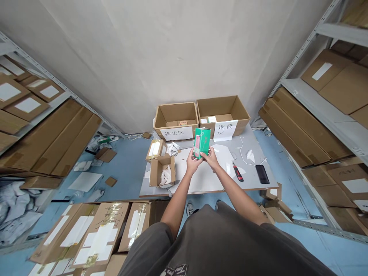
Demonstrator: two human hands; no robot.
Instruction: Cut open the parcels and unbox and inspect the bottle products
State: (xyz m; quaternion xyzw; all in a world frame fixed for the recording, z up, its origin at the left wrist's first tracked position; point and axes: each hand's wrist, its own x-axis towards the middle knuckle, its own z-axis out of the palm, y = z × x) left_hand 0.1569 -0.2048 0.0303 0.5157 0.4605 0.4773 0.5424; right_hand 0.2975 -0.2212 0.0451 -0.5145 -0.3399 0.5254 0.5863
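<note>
Between my two hands, above the table (198, 178), I hold up a green product box (205, 142) with a pink picture on its side. My left hand (193, 161) grips its lower left corner, and my right hand (211, 159) has its fingers on the lower right. Behind it stand two open cardboard cartons with handwritten paper signs. The left carton (176, 114) has a small orange box inside; the right carton (222, 107) contains small white boxes. To the left of my hands is an open small carton (162, 171) with crumpled white paper in it.
A red and black utility knife (238, 172) and a dark phone (262, 174) lie on the table's right side, near a white cable (244, 155). Taped cartons (100, 234) are stacked at front left. Shelves with boxes flank both sides.
</note>
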